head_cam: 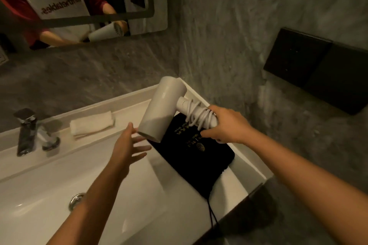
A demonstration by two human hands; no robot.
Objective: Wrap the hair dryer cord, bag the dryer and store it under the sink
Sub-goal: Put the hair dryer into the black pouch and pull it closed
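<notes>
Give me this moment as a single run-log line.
cord wrapped on white plastic hair dryer handle | right hand grips handle | left hand open near nozzle | black fabric drawstring bag on sink ledge

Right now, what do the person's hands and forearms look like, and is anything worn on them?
Both the left hand and the right hand are bare: no gloves, rings, watch or bracelets visible. Both forearms are uncovered as far as the frame shows; no sleeve reaches them.

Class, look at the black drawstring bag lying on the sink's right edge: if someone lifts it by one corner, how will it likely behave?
The black bag lies flat and drapes over the sink ledge, so it probably goes limp and folds when lifted. It looks empty, so likely light. Its drawstring hangs off the edge and may swing or snag.
</notes>
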